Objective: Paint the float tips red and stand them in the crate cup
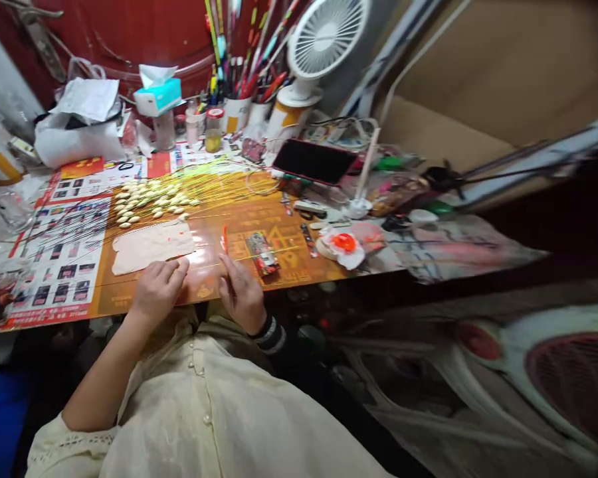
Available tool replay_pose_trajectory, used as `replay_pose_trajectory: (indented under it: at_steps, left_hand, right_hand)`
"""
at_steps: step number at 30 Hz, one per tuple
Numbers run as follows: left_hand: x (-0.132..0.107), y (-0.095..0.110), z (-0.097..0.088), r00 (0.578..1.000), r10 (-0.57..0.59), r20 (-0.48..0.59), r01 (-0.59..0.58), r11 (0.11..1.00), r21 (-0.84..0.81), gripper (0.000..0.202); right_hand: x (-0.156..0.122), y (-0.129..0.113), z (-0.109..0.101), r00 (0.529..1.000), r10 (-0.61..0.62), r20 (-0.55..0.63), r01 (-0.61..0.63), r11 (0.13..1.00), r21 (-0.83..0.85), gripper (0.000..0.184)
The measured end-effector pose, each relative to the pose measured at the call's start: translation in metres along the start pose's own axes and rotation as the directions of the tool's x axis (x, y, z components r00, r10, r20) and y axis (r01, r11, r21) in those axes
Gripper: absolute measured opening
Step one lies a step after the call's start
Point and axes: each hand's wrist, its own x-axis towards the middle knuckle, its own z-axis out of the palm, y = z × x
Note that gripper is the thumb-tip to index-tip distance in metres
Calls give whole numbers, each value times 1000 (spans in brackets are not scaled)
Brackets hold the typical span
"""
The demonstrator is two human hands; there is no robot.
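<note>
My left hand (159,289) rests at the table's front edge, its fingers curled together beside a pale pink cloth (152,247). Whatever its fingertips pinch is too small to make out. My right hand (244,295), in a dark striped cuff, is partly closed around a thin yellow stick (292,249) that sticks out to the right. Just beyond its index finger is a small orange-and-white piece (224,239); whether they touch is unclear. A small patterned packet (262,253) lies right of that hand. Behind the cloth, several cream oval bodies (152,199) on thin yellow-green stems lie in rows.
A phone (315,161) leans on a stand, with a white fan (323,43) behind it. Bright orange material (345,243) sits on white wrapping at the right. Along the back stand a tissue pack (158,96), a red-lidded jar (214,129) and cups of colourful sticks (237,113).
</note>
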Motion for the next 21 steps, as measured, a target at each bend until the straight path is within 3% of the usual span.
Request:
replay_pose_trajectory:
  at_steps: [5, 10, 16, 21]
  left_hand:
    - [41, 18, 27, 992, 107, -63, -109, 994, -26, 29]
    - [47, 17, 34, 986, 152, -75, -150, 988, 29, 25]
    - [46, 16, 38, 988, 125, -86, -119, 990, 69, 25]
    - [54, 16, 34, 976, 165, -139, -153, 984, 94, 24]
  right_hand:
    - [11, 3, -5, 1000, 14, 11, -14, 1000, 26, 60]
    - [10, 9, -26, 994, 107, -18, -104, 989, 105, 56]
    - [-3, 35, -93, 941, 244, -232, -233, 970, 77, 40]
    - [-3, 73, -156, 797, 450, -402, -486, 874, 15, 27]
